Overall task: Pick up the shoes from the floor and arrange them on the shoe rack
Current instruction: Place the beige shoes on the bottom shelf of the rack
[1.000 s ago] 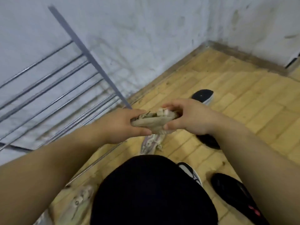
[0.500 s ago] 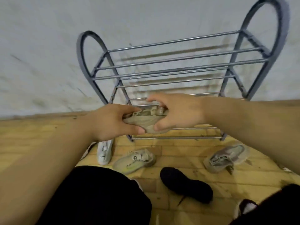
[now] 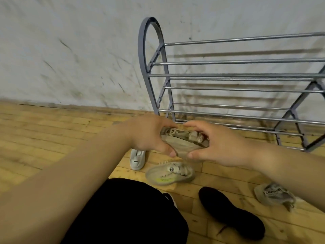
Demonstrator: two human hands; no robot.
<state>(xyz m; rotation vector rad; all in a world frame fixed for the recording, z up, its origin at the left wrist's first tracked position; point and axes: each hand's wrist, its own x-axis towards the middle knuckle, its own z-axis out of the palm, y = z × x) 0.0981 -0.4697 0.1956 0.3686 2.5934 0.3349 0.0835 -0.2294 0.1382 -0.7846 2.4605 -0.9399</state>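
Both hands clamped on 1 beige shoe (image 3: 182, 143): left hand (image 3: 149, 134) wraps its left end, thumb under, fingers over the top; right hand (image 3: 216, 147) grips the right end the same way. Thumbs nearly meet under the sole. Shoe is held in the air, sole toward the camera, in front of the rack's (image 3: 237, 88) lowest bars, near its left end. Rack is grey metal, against the wall, no shoes on the visible bars. On the floor (image 3: 52, 138) below: matching beige shoe (image 3: 169, 174), white shoe (image 3: 137, 159) to its left, black shoe (image 3: 230, 212), grey shoe (image 3: 274, 195) at right.
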